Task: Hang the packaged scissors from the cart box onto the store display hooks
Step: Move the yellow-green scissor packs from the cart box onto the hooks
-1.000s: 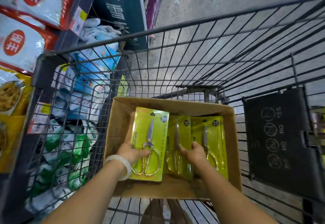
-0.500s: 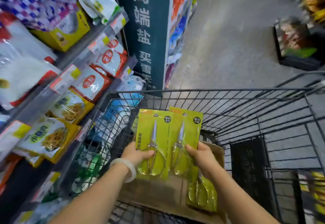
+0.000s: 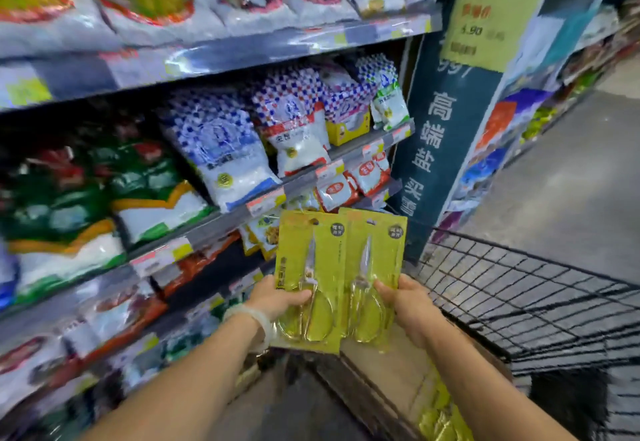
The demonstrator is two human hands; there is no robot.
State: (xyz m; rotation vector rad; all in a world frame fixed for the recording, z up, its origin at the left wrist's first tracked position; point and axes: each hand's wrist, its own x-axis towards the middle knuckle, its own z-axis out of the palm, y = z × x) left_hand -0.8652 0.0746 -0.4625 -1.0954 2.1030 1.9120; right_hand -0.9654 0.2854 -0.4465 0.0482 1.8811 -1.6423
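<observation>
Shelves of bagged goods [image 3: 214, 149] are filling everything left of the cart box, blurred, and I am seeing no display hooks anywhere among them, so none of the hanging is done yet as far as I can judge.

Just above and left of the cart box [image 3: 391, 371], my left hand [image 3: 277, 296] is gripping the left scissors pack [image 3: 311, 281] by its lower left edge, thumb lying across the front and the other fingers hidden behind the card. A pale bracelet [image 3: 252, 319] is sitting on that wrist. The pack is standing upright in the air, clear of the box.

Directly above the box, the right scissors pack [image 3: 377, 267] is standing upright too, its left edge tucked behind the first pack. My right hand [image 3: 408, 302] is pinching its lower right edge, thumb in front, fingers curled behind where I cannot see them.

Inside the box, toward its near right corner, more yellow packs [image 3: 440, 416] are lying flat and waiting. Right of the box, the wire cart [image 3: 519, 288] is standing in the aisle.

So I am judging this as early: two packs lifted out and being carried, hooks yet to be found, the remaining packs left in the box.
</observation>
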